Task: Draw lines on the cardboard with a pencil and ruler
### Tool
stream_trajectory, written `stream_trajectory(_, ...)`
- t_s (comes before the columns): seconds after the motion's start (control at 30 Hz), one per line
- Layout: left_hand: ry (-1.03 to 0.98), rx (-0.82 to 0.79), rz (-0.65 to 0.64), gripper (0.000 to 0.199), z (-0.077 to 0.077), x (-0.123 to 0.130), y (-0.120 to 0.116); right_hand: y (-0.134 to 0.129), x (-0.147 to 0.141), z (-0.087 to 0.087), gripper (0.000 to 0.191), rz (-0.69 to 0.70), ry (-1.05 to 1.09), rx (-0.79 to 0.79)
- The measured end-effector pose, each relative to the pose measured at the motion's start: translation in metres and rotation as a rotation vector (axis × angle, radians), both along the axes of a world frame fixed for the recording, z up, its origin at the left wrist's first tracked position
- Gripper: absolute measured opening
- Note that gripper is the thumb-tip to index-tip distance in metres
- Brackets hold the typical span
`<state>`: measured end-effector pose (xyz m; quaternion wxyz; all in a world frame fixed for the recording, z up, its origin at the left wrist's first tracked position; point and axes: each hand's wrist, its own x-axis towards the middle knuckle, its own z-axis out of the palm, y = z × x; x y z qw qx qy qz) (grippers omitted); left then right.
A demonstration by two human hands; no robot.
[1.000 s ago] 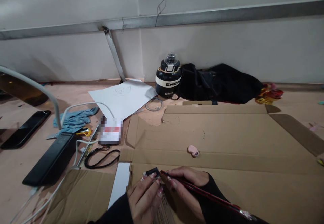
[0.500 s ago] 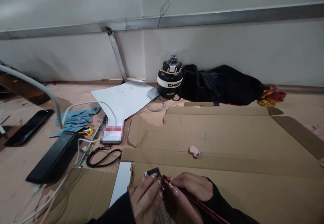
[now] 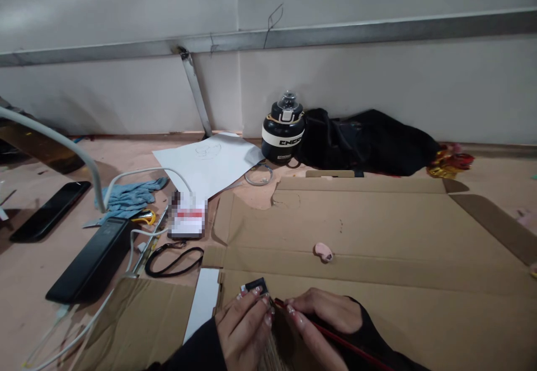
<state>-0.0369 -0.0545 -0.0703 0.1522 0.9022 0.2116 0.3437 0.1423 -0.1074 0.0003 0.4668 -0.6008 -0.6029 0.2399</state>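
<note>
Low in the head view, both my hands are close together over the flattened cardboard. My left hand (image 3: 245, 326) has its fingers closed on a small dark rectangular piece (image 3: 257, 285) with a pale end. Below those fingers hangs a bundle of fine pale strands (image 3: 273, 354); how it joins the dark piece is hidden. My right hand (image 3: 327, 315) pinches a slim dark-red stick-like tool (image 3: 335, 336). Its tip is beside my left fingertips, and its shaft slants down to the right.
Flattened cardboard (image 3: 386, 231) bears a small pink object (image 3: 323, 252). Behind stand a black bottle (image 3: 282, 136) and dark cloth (image 3: 369, 141). At left lie a phone (image 3: 187, 220), a black power bank (image 3: 90, 259), another phone (image 3: 50, 211), blue gloves (image 3: 130, 196), a yellow cutter (image 3: 145, 216) and white paper (image 3: 218, 161).
My right hand with the red tool has shifted slightly right, widening the gap from my left hand. The left hand keeps its hold. The whole view has shifted a little.
</note>
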Motion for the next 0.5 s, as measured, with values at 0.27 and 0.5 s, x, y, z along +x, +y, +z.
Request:
stream_trajectory(0.27, 0.020, 0.312, 0.023, 0.021, 0.037, 0.000, 0.013, -0.007, 0.008, 0.016, 0.022, -0.118, 0.077, -0.223)
stream_trajectory(0.5, 0.159, 0.388, -0.007, 0.040, 0.053, -0.011, 0.027, -0.006, 0.008, 0.015, 0.028, -0.169, 0.125, -0.255)
